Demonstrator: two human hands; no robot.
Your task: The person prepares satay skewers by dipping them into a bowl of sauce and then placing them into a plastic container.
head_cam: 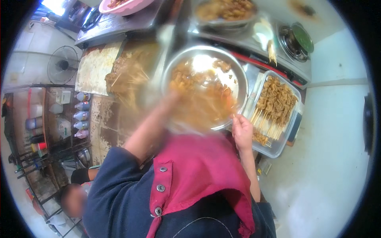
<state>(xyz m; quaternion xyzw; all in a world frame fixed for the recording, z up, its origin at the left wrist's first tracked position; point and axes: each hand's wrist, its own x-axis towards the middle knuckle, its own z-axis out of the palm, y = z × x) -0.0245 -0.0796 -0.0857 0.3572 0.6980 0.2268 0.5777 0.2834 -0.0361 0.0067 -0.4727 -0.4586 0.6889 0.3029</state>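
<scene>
A round steel bowl (pixel 246 89) holding pieces of brown marinated meat (pixel 190 74) lies before me. My left hand (pixel 176 92), blurred, reaches into the meat at the bowl's left; its fingers are hard to make out. At the bowl's lower right rim, my right hand (pixel 241 128) pinches what looks like a thin bamboo skewer, its far end lost in the blur. Just right of that hand, a clear plastic container (pixel 275 153) holds rows of skewered meat (pixel 275 101). Further skewers with meat (pixel 131 77) lie to the left of the bowl, partly hazy.
Behind the bowl is a gas stove (pixel 303 74) bearing a large pan of meat (pixel 226 12) and a bundle of bare skewers (pixel 272 53). A pink basin (pixel 128 8) stands back left. Shelves with bottles (pixel 81 115) and a fan (pixel 63 65) are left; another person (pixel 80 176) is lower left.
</scene>
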